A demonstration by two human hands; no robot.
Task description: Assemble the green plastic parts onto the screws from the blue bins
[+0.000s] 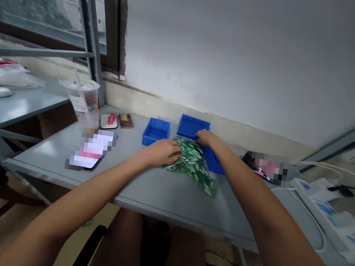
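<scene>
A clear plastic bag (193, 162) packed with many small green pieces lies on the grey table in front of me. My left hand (164, 152) is closed on the bag's left side, fingers curled over the plastic. At the bag's far end, by the front of a blue bin (194, 121), my right hand (207, 137) has its fingers bent together and pointing down. What they hold, if anything, is too small to make out. Another blue bin (156, 133) stands to the left, and a third blue bin (215, 162) is partly hidden behind the bag and my right forearm.
On the left are a phone (92, 151), a plastic cup with a straw (83, 102) and a small white dish (109, 121) with a red item. At right lie a dark blurred item (264, 167) and a white power strip (326, 215) with cables. A wall borders the back.
</scene>
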